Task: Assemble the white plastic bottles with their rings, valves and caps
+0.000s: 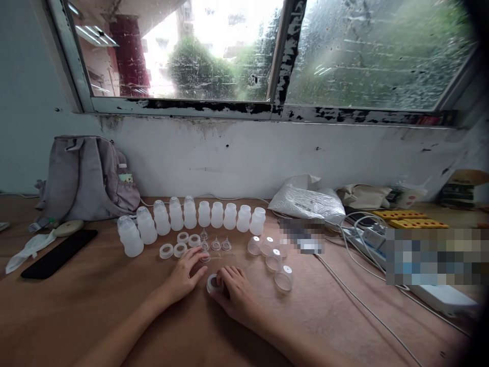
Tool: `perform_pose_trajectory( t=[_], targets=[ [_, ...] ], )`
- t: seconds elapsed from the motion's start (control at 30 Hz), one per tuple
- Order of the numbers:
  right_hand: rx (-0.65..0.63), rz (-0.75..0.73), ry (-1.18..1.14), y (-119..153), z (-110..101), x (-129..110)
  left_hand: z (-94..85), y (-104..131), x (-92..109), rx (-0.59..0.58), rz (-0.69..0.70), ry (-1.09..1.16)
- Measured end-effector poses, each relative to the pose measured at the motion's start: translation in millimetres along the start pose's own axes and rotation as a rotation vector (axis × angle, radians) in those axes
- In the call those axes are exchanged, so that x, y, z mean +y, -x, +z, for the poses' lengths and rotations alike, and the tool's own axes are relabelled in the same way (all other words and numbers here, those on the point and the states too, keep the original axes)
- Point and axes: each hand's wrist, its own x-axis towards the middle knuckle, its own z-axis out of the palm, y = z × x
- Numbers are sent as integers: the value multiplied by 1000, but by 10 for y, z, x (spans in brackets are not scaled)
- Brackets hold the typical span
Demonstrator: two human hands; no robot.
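My right hand (237,293) grips a white bottle collar ring (210,286) on the table, fingers over its far side and thumb at its near edge. My left hand (186,272) reaches forward, its thumb and fingers apart, with the fingertips at a clear bottle nipple (205,258); whether they touch it I cannot tell. Close by stand more nipples, among them one (216,244) to the right. Several loose collar rings (166,251) lie left of them. Behind, frosted baby bottles (229,217) form a curved row, and those at the left (131,239) wear clear tops.
Clear domed caps (283,279) lie to the right of my hands. A black phone-like slab (61,253) and a grey backpack (84,178) are at the left. On the right are a silver bag (307,199), white cables (367,307) and a power strip (443,298).
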Motion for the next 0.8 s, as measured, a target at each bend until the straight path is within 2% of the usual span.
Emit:
perform_pose_trajectory(
  t=[0.1,0.2,0.4,0.5,0.6,0.67,0.8],
  targets=[
    [83,67,-53,-18,2,71,26,23,-31,-82,47,-58],
    [177,103,-147,-39,-11,142,27,48,-36,-115,81,-87],
    [347,185,-250,-67,-1,188,-54,91,120,-163,201,-100],
    [384,159,-280,-66,-3,138,-96,110,245,-239,304,-90],
    [354,90,-312,-49,-4,92,-119,122,330,-279,389,-85],
    [313,59,-320,-36,5,85,-123,121,333,-236,412,-77],
    [232,96,-292,-33,35,119,-119,108,223,-63,411,-77]
  ],
)
